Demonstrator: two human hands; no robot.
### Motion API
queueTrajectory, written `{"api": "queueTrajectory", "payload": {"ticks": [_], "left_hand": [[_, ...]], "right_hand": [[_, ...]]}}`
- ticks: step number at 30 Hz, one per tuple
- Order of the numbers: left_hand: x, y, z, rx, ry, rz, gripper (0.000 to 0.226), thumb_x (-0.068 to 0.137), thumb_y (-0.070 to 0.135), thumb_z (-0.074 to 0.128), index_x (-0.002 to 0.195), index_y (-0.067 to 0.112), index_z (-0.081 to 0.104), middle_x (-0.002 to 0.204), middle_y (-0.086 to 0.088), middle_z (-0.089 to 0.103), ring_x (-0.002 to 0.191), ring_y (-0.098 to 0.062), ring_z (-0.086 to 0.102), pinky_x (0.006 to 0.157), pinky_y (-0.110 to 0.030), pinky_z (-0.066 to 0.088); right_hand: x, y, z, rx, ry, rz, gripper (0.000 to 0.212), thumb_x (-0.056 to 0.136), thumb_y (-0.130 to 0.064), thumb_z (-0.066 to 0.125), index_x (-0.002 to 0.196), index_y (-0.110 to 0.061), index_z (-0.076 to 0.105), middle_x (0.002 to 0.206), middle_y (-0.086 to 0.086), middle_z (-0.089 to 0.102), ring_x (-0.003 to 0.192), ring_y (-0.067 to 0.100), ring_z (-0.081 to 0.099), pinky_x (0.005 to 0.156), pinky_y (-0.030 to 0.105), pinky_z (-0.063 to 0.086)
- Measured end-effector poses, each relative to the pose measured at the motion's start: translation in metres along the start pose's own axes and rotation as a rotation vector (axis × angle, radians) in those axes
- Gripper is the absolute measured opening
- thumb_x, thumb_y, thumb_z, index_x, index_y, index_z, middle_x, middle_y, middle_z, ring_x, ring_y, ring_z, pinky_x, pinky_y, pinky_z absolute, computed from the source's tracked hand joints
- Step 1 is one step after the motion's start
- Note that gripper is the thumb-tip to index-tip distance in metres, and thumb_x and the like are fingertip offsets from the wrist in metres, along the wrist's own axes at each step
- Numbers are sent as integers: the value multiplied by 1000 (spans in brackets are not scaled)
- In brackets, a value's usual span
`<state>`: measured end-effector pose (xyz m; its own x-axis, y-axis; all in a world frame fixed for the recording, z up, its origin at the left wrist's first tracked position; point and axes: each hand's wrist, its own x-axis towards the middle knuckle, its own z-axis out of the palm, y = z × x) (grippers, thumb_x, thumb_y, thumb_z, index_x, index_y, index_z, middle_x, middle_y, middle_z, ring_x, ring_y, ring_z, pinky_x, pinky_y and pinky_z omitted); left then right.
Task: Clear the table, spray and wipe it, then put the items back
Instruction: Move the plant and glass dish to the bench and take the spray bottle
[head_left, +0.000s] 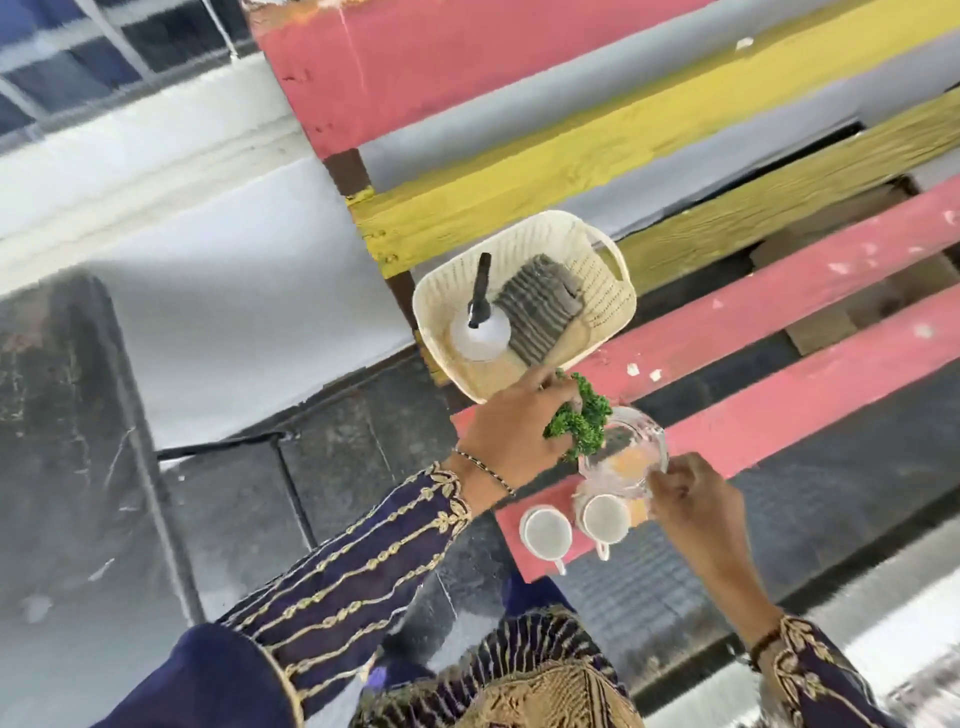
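the left hand (511, 431) is closing around a curly green plant sprig (582, 423), its forefinger pointing out toward the basket, while the right hand (685, 499) is gripping the rim and side of a clear glass pitcher (623, 457). the two hands are working almost touching, one on each side of the pitcher, with the greenery sitting at the pitcher's mouth between them. it is not clear whether the sprig is standing in the pitcher or only held against it.

the relation that matters: the pitcher is lying just ahead of the right hand and just right of the left, standing upright on the near pink slat of the tabletop (779, 415), right at its end. two small white cups (545, 530) are sitting just below it, handles pointing toward the person. beyond the left hand, the cream woven plastic basket (597, 244) is resting on the slats, holding a white spray bottle (480, 332) with a black nozzle and a folded grey ribbed cloth (540, 306).

the tabletop is painted wooden slats, pink and yellow, chipped, with open gaps between, so anything small is needing a flat footing. the glass looks smooth and probably slippery; the cups look like glazed ceramic.
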<state>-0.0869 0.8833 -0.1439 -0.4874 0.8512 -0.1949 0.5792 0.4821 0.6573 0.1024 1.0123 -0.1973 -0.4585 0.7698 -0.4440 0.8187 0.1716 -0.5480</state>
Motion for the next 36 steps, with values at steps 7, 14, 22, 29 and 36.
{"api": "queueTrajectory", "payload": {"ticks": [7,14,22,29,36], "left_hand": [[93,16,93,95,-98,65,27,81,12,70,106,15,63,120,-5,54,99,-24,60,83,-36,54],[169,18,136,179,-85,141,28,78,-3,64,102,12,64,111,-7,57,95,-23,58,74,-31,46],[197,15,146,186,-56,165,29,72,0,74,96,12,64,113,-4,59,85,-22,63,61,-34,57],[200,13,145,231,-51,151,24,81,3,69,102,14,64,121,-4,53,92,-17,61,64,-28,59],[185,22,136,321,-34,140,36,80,23,71,114,25,59,136,-2,43,113,-19,54,64,-32,60]], "right_hand": [[63,87,2,13,81,313,14,96,-16,64,90,-3,61,83,20,70,92,43,67,84,43,48],[115,119,-3,-21,89,427,13,94,-10,60,96,2,58,95,27,67,100,46,64,81,43,44],[126,131,-3,42,72,445,14,95,-10,60,104,1,59,83,12,60,95,39,63,87,48,48],[124,132,-12,21,37,399,28,98,-23,62,114,0,62,101,16,73,105,36,66,94,46,53],[123,117,-20,-149,65,291,37,98,-23,61,129,-6,51,130,14,56,117,33,55,92,49,49]]}}
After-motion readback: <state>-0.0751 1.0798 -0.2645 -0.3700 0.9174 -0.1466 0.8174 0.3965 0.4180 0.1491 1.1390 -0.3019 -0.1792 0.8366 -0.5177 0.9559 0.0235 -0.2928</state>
